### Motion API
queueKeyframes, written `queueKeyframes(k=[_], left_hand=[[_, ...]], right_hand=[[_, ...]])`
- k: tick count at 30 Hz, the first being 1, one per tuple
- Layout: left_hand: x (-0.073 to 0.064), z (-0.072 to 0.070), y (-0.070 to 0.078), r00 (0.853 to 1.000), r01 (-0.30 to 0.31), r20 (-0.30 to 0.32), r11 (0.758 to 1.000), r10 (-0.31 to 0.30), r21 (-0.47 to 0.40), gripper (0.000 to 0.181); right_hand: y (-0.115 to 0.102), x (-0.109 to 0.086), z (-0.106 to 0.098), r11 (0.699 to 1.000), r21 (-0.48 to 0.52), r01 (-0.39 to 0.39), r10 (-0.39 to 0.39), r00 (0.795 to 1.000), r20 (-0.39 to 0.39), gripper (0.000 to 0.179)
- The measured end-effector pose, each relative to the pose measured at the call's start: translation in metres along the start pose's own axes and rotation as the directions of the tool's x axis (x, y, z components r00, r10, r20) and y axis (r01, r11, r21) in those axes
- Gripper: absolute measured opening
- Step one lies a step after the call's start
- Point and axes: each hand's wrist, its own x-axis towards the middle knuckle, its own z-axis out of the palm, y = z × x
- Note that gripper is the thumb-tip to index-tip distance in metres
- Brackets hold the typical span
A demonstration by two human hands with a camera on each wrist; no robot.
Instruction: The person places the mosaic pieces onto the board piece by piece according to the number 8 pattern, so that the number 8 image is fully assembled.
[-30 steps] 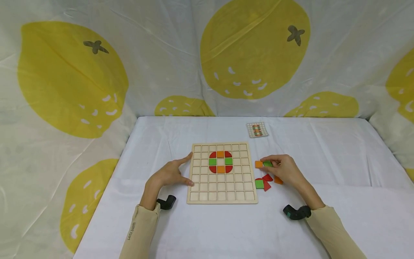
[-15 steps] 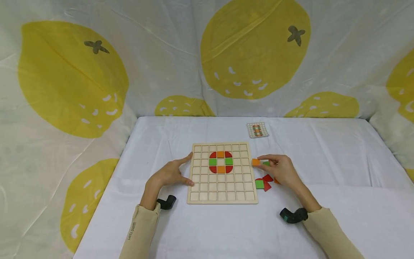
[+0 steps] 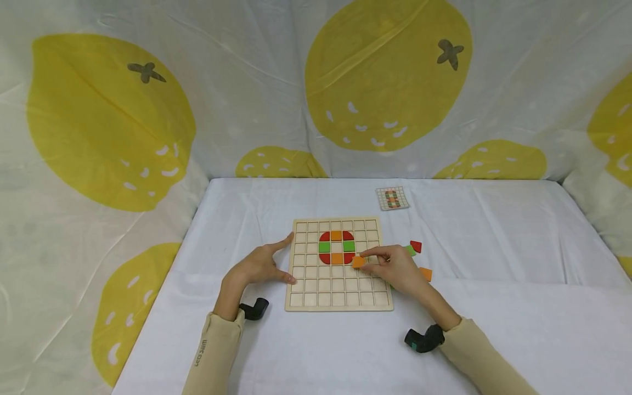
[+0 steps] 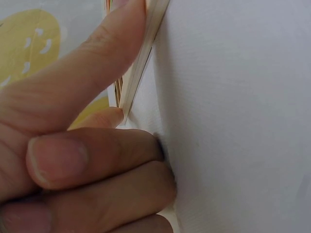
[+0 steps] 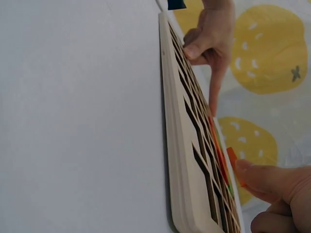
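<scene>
A wooden grid board point(image 3: 339, 308) lies on the white cloth. A ring of tiles sits in its cells: red rounded corners point(image 3: 324, 258), orange squares point(image 3: 336, 235) and green squares point(image 3: 324, 247). My left hand point(image 3: 259, 266) touches the board's left edge with thumb and forefinger spread along it; in the left wrist view the other fingers point(image 4: 112, 189) are folded against the cloth. Above the board, just right of the lower red corner, my right hand point(image 3: 402, 271) pinches an orange square tile point(image 3: 357, 263) between thumb and fingertips, also in the right wrist view point(image 5: 236, 165).
Loose tiles lie right of the board: a green tile point(image 3: 411, 250), a red tile point(image 3: 416, 246) and an orange tile point(image 3: 425, 274); others are mostly hidden behind my right hand. A small pattern card point(image 3: 392, 198) lies at the back. A lemon-print curtain point(image 3: 247, 109) hangs behind the table.
My right hand has picked up the orange square from the loose tiles and moved it left over the board. A red loose tile it was covering now shows. The left hand stays put.
</scene>
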Motion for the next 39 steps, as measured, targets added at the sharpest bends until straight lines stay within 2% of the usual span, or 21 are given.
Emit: queueKeyframes(k=[9,16,21,28,39], left_hand=[[0.0,0.0,0.0,1.0,0.0,0.001,1.0,0.0,0.002,0.119],[0.0,0.0,-0.001,1.0,-0.001,0.0,1.0,0.001,-0.006,0.119],[0.0,0.0,-0.001,1.0,-0.003,0.0,1.0,0.003,-0.007,0.119],[0.001,0.0,-0.001,1.0,-0.003,0.002,1.0,0.003,-0.008,0.119],[0.001,0.0,-0.001,1.0,0.006,0.0,1.0,-0.006,-0.01,0.119]], right_hand=[[-0.008,0.002,0.021,0.999,0.026,0.046,-0.047,0.998,0.033,0.026],[-0.014,0.003,0.032,0.999,0.037,0.02,-0.023,0.997,0.072,0.026],[-0.014,0.003,0.039,0.999,0.031,0.034,-0.036,0.997,0.064,0.026],[-0.013,0.003,0.04,0.997,0.012,0.077,-0.077,0.996,0.037,0.024],[-0.013,0.003,0.039,0.998,-0.003,0.06,-0.06,0.997,0.053,0.023]])
